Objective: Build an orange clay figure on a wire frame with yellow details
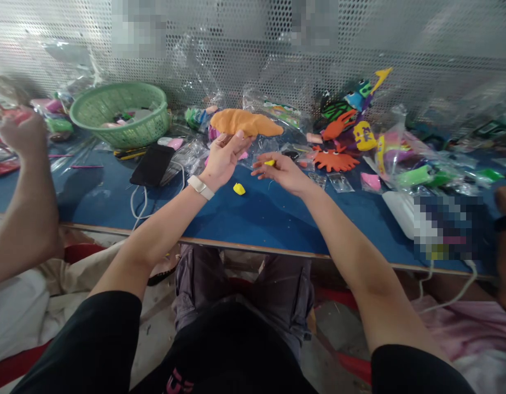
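My left hand (pixel 228 156) is closed on a long orange piece of modelling clay (pixel 246 123), thick at the left and tapering to a point at the right. It is held up above the blue table. To its right, my right hand (pixel 281 169) pinches a small bit of yellow clay (pixel 269 163) between thumb and fingers. A separate yellow lump of clay (pixel 239 189) lies on the table between and below my hands. An orange crab figure (pixel 335 158) sits just beyond my right hand.
A green plastic basket (pixel 121 117) with small packets stands back left, near a black phone (pixel 152 165) and a white cable. Colourful clay figures (pixel 351 117) and plastic bags crowd the back right. A white device (pixel 400 213) lies right. Co-workers' arms (pixel 29 180) reach in at both sides.
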Demonstrator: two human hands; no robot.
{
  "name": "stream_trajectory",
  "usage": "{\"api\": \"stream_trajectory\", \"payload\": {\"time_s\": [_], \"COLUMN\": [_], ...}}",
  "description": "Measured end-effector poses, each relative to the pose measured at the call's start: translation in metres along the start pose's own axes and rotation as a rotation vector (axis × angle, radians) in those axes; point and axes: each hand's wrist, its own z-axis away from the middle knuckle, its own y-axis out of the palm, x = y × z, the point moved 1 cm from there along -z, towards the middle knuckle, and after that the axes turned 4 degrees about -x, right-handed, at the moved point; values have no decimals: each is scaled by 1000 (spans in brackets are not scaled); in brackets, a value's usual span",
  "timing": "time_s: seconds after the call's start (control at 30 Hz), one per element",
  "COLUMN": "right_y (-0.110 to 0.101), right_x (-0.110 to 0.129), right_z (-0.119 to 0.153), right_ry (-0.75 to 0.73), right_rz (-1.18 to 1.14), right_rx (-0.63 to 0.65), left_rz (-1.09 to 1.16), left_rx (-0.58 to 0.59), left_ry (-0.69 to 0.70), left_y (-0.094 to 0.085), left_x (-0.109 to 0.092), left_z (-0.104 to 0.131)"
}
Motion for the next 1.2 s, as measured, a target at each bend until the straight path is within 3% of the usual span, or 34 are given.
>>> {"api": "stream_trajectory", "payload": {"time_s": [0.2, 0.33, 0.47, 0.77, 1.03, 1.2], "right_y": [5, 9, 17, 22, 19, 26], "right_x": [9, 12, 16, 24, 10, -1], "right_z": [6, 4, 6, 11, 4, 2], "right_ry": [5, -9, 38, 51, 108, -2], "right_rz": [140, 135, 21, -7, -160, -134], "right_rx": [41, -18, -140, -230, -131, -89], "left_rz": [-20, -37, -12, -144, -107, -107], "left_rx": [-45, -92, -56, 51, 19, 33], "left_ry": [-14, -1, 20, 119, 169, 180], "left_y": [4, 4, 1, -3, -11, -12], "left_x": [-2, -3, -2, 11, 12, 13], "left_z": [2, 2, 1, 3, -6, -8]}}
